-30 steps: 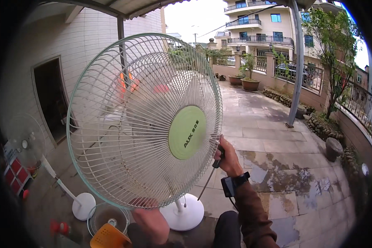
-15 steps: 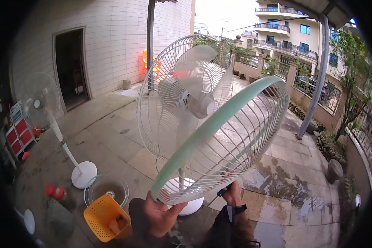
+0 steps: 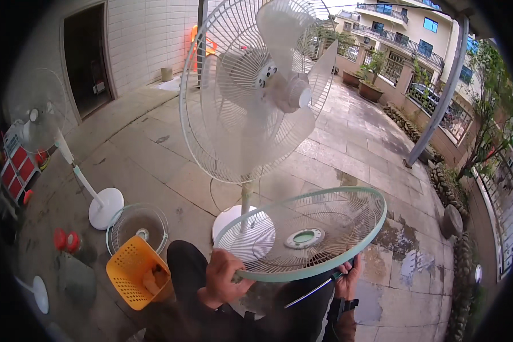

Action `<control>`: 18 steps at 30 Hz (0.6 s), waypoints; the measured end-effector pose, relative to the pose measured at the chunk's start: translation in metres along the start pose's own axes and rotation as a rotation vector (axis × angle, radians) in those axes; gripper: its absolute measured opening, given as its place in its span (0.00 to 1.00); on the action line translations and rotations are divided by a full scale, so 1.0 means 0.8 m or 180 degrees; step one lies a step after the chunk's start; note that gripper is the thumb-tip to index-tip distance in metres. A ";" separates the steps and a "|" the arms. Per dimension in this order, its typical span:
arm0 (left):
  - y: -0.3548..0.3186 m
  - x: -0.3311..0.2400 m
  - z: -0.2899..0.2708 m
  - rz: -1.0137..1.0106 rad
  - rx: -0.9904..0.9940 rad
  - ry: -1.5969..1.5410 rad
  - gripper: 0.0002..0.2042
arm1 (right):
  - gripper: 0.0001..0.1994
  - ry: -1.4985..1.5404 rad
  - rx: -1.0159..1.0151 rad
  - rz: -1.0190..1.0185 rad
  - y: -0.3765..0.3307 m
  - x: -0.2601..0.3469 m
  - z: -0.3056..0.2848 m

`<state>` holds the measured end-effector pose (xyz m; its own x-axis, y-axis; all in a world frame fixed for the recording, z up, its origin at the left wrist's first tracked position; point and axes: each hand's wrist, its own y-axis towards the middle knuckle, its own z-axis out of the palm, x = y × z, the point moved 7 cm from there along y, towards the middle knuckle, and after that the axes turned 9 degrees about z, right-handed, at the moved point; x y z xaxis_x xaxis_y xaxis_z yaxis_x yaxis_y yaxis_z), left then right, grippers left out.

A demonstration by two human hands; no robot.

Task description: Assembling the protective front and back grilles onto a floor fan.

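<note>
1. In the head view, a round wire fan cover (image 3: 303, 238) is in front of the person, just above the legs (image 3: 186, 268). From here it looks like a long oval. Its long way runs from left to right, with the right end a bit higher. Its hollow side faces up, like a dish, and its green rim (image 3: 296, 275) is nearest the person.
2. The left hand (image 3: 223, 280) holds the cover's near left edge, with bent fingers and the thumb on the rim.
3. The right hand (image 3: 349, 279) is under the right part of the rim. Its fingers are closed around the handle of a screwdriver (image 3: 309, 292). The thin metal rod points down and left, toward the lap. I cannot tell how hard these fingers press on the cover.
4. Behind the cover stands a big white fan (image 3: 285, 85). Its blades show in front, and its middle knob points right and toward the person.
5. On the ground at the left are a yellow basket (image 3: 126, 276), another wire cover (image 3: 143, 234) and a second fan (image 3: 106, 208).
</note>
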<state>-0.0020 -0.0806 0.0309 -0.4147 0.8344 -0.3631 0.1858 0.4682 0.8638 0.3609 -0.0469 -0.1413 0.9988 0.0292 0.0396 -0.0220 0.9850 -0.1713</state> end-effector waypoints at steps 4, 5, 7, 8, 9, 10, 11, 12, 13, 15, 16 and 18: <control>-0.024 0.008 0.008 0.0352 0.0130 0.0187 0.18 | 0.21 -0.0333 0.0075 0.0171 -0.034 0.060 0.053; -0.030 0.010 0.012 0.0404 0.0238 0.0208 0.17 | 0.21 -0.0663 -0.0021 0.0148 -0.044 0.079 0.063; -0.042 0.014 0.017 0.0421 0.0358 0.0207 0.16 | 0.22 -0.1499 -0.0166 0.0172 -0.056 0.120 0.076; -0.048 0.013 0.021 0.0599 0.0416 0.0221 0.16 | 0.22 -0.1994 -0.0293 0.0172 -0.060 0.133 0.084; -0.054 0.010 0.025 0.0767 0.0473 0.0255 0.15 | 0.25 -0.2570 -0.0653 0.0029 -0.064 0.137 0.095; -0.054 0.009 0.027 0.0735 0.0474 0.0235 0.15 | 0.25 -0.2585 -0.0688 0.0037 -0.067 0.140 0.102; -0.053 0.003 0.032 0.0876 0.0539 0.0272 0.13 | 0.26 -0.3003 -0.0808 0.0224 -0.069 0.141 0.104; -0.054 -0.003 0.035 0.1011 0.0606 0.0323 0.11 | 0.28 -0.3418 -0.0919 0.0433 -0.070 0.137 0.107; -0.059 -0.005 0.039 0.1158 0.0632 0.0422 0.09 | 0.30 -0.3720 -0.0997 0.0558 -0.069 0.130 0.109; -0.074 -0.004 0.039 0.1210 0.0672 0.0561 0.09 | 0.30 -0.4001 -0.1073 0.0718 -0.064 0.103 0.106; -0.083 -0.005 0.036 0.1298 0.0712 0.0702 0.08 | 0.31 -0.4271 -0.1118 0.0852 -0.059 0.085 0.103; -0.093 -0.004 0.037 0.1303 0.0741 0.0718 0.07 | 0.28 -0.4819 -0.1039 0.1015 -0.051 0.061 0.097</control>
<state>0.0118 -0.1095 -0.0423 -0.4433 0.8914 0.0946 0.5555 0.1903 0.8095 0.4068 -0.0721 -0.0561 -0.0166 0.5521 0.8336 -0.0044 0.8337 -0.5522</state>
